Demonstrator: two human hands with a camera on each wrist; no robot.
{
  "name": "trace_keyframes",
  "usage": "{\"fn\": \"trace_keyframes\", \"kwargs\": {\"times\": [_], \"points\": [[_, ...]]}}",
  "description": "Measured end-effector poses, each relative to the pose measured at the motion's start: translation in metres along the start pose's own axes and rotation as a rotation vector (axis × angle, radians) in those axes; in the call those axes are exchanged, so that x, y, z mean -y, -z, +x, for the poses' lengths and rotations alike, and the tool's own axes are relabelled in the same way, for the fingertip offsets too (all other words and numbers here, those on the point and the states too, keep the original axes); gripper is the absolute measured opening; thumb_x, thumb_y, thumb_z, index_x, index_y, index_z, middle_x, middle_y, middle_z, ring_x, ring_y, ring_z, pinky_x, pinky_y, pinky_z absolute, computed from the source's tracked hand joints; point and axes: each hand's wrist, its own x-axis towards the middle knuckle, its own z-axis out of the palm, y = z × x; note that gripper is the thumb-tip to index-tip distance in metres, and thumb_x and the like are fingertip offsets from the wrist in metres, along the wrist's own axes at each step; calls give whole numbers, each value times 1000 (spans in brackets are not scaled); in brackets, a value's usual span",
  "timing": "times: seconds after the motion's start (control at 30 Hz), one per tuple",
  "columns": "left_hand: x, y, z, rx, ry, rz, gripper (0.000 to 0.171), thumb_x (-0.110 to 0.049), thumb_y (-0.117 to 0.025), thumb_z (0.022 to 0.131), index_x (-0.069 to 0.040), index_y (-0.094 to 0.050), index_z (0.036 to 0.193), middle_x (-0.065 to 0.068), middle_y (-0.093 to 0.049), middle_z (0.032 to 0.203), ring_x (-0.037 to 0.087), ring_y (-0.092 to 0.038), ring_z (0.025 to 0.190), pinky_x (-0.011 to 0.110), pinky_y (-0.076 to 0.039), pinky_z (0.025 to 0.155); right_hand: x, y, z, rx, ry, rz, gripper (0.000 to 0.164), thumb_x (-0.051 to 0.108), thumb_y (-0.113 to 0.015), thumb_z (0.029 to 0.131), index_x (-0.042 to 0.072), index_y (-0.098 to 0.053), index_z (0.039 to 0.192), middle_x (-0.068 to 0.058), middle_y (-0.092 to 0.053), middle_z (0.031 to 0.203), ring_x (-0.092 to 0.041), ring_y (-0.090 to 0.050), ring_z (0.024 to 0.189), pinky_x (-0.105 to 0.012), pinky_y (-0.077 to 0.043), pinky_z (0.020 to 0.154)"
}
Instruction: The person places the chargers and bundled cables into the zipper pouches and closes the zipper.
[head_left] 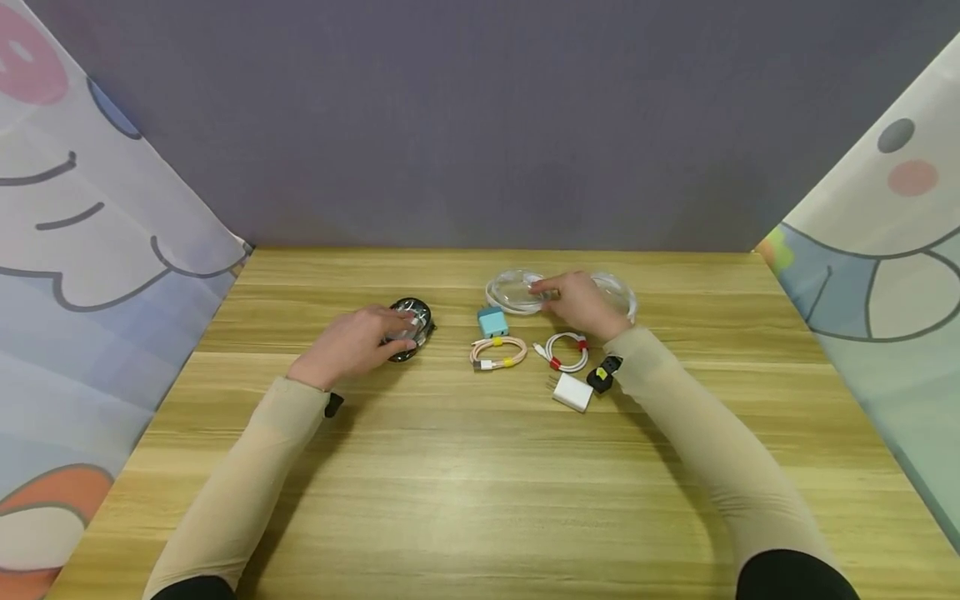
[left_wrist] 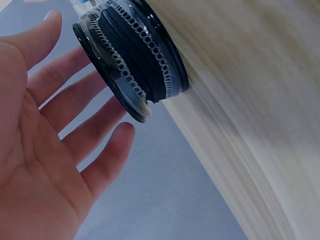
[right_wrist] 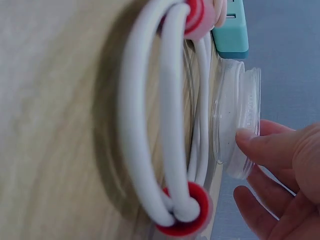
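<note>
My left hand is over a round black-rimmed zip case with a clear top. In the left wrist view its fingers spread behind the case, and the thumb stands apart from it. My right hand pinches the edge of a clear round case with a white rim, its thumb against the side in the right wrist view and a finger on the far side. Another clear, white-rimmed round piece lies partly hidden behind the right hand. Whether the two are joined I cannot tell.
Near the right hand are a teal charger, a pale pink cable with yellow ties, a white cable with red ties and a white charger. A grey panel borders the wooden table at the back.
</note>
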Motion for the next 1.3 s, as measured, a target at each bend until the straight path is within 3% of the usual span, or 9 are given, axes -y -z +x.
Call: {"fn": "trace_keyframes", "kwargs": {"times": [0.1, 0.17, 0.23, 0.27, 0.33, 0.4, 0.73, 1.0, 1.3], "points": [[-1, 2, 1, -4, 19, -2, 39, -43, -59, 100, -18, -69, 129, 3, -55, 144, 31, -51, 130, 53, -48, 96, 1, 0, 0, -6, -10, -10, 29, 10, -72, 92, 12, -74, 121, -12, -67, 126, -19, -58, 72, -39, -50, 78], [-2, 2, 2, -14, 20, -4, 39, -43, -59, 100, -19, -69, 128, 2, -54, 144, 31, -50, 131, 53, -48, 95, 1, 0, -1, -11, -7, -7, 28, 11, -71, 93, 11, -74, 121, -12, -68, 125, -17, -55, 69, -38, -49, 76], [-3, 2, 3, -26, 14, -14, 39, -43, -59, 100, -18, -70, 127, 3, -54, 145, 31, -51, 131, 52, -48, 95, 2, 0, -2, -17, 3, 3, 27, 11, -71, 93, 10, -74, 120, -11, -68, 124, -20, -62, 74, -39, -51, 78], [-4, 3, 4, -31, 11, -22, 39, -42, -60, 100, -17, -70, 127, 3, -54, 145, 31, -51, 130, 52, -48, 96, 2, 1, -3, -20, 10, 7, 26, 11, -70, 94, 10, -74, 119, -11, -68, 124, -21, -66, 86, -40, -51, 83], [-4, 3, 6, -43, 3, -38, 39, -40, -60, 100, -15, -70, 128, 4, -55, 144, 31, -51, 130, 52, -46, 99, 3, 1, -3, -28, 33, 12, 25, 11, -71, 93, 9, -75, 118, -10, -69, 123, -25, -66, 106, -43, -51, 91], [-5, 4, 9, -45, -3, -64, 38, -38, -61, 100, -14, -69, 128, 5, -55, 144, 31, -51, 130, 52, -44, 101, 3, 0, -5, -30, 52, 23, 25, 11, -71, 93, 8, -75, 117, -10, -69, 122, -29, -64, 112, -45, -51, 94], [-12, 0, 39, -41, -43, -191, 34, -32, -60, 101, -13, -70, 127, 2, -61, 137, 26, -55, 126, 49, -44, 102, -4, 2, -7, -97, 94, 82, 23, 11, -71, 93, 7, -76, 115, -8, -70, 121, -31, -63, 116, -45, -49, 98], [-21, -6, 54, -27, -54, -207, 32, -32, -63, 100, -14, -72, 124, 2, -66, 128, 25, -58, 122, 47, -44, 103, -8, -1, -11, -132, 101, 137, 21, 10, -70, 94, 7, -76, 114, -8, -70, 120, -29, -63, 116, -43, -50, 97], [-38, -15, 77, -1, 26, -345, 33, -31, -67, 97, -17, -70, 127, 2, -67, 125, 21, -62, 111, 45, -51, 91, -9, -1, -15, -147, 65, 180, 24, 13, -68, 96, 7, -74, 119, -11, -69, 122, -29, -63, 114, -44, -52, 93]]}}
